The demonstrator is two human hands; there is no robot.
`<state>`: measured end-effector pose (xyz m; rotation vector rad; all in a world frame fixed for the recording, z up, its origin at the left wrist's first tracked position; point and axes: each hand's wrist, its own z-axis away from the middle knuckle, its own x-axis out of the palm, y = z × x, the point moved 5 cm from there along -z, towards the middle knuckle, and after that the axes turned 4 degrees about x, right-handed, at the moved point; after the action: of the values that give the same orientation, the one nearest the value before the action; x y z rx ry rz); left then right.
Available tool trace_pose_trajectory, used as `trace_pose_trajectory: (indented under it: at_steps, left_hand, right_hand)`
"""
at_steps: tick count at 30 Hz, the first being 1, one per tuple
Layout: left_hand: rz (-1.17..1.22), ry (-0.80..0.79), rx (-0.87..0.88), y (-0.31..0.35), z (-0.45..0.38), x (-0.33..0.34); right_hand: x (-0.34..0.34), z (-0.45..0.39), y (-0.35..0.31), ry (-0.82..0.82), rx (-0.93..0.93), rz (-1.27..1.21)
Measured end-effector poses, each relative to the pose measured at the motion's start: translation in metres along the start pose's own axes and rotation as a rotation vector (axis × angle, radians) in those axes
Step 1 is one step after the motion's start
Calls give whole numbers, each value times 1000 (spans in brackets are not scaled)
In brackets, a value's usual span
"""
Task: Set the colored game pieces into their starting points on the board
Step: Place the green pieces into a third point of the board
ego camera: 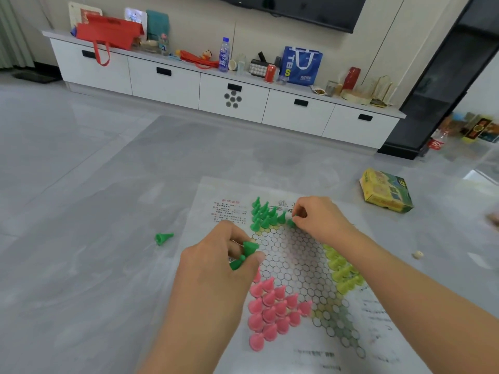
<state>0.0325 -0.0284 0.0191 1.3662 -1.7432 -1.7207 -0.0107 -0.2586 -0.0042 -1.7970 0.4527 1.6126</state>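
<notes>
Down on the grey floor [108, 211], the board [297, 265] is filling as the right hand [318, 217] is pinching a green piece [293, 222] into its corner, while the left hand [216, 263] is gripping spare green pieces [244, 255] ready.

The paper game board [294, 255] is white, printed with a black honeycomb of hexagons and a block of red text at its far left corner. Dark green cone pieces [263, 214] cluster on its far point; pink cone pieces [272, 309] fill the near left point; yellow-green cone pieces [343, 271] line the right point. More dark green pieces [244, 255] sit in the left hand [218, 265], and one stray green piece [163, 238] lies on the grey marbled floor [94, 211]. The game box [386, 190] is yellow and green (its print is too blurred to read). A small cream die [418, 255] lies at the right.
</notes>
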Motion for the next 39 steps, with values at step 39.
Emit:
trace_pose_trajectory:
  at_steps: [39]
  left_hand:
    - [590,-111,-303,1,9,2]
  right_hand:
    - [-55,134,-101,261,-729,-329]
